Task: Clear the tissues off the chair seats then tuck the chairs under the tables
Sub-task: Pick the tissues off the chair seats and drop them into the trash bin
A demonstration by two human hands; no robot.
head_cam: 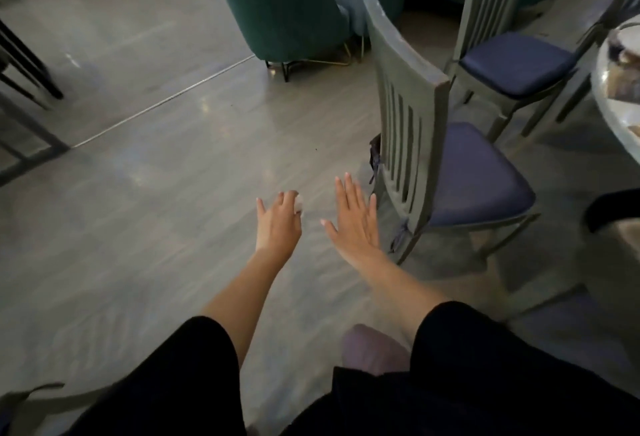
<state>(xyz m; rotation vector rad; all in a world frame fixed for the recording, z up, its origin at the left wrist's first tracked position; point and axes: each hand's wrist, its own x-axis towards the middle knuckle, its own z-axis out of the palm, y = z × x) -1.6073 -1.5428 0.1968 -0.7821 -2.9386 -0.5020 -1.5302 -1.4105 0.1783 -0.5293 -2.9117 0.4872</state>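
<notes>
Glossy floor (pixel 173 158), cloth seat cushion (pixel 481 176)

The person wears a black top with loose sleeves (pixel 194 366) that end near the elbows, so both forearms are bare down to the left hand (pixel 278 224) and the right hand (pixel 356 224). More black cloth (pixel 381 408) fills the bottom edge of the view, and a rounded mauve shape (pixel 374 349) shows against it (shoe or fabric, too blurred to tell).

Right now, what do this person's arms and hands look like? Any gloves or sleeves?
No gloves: the left hand and right hand are bare, with no rings or watch visible. Loose black sleeves end near the elbows.
</notes>
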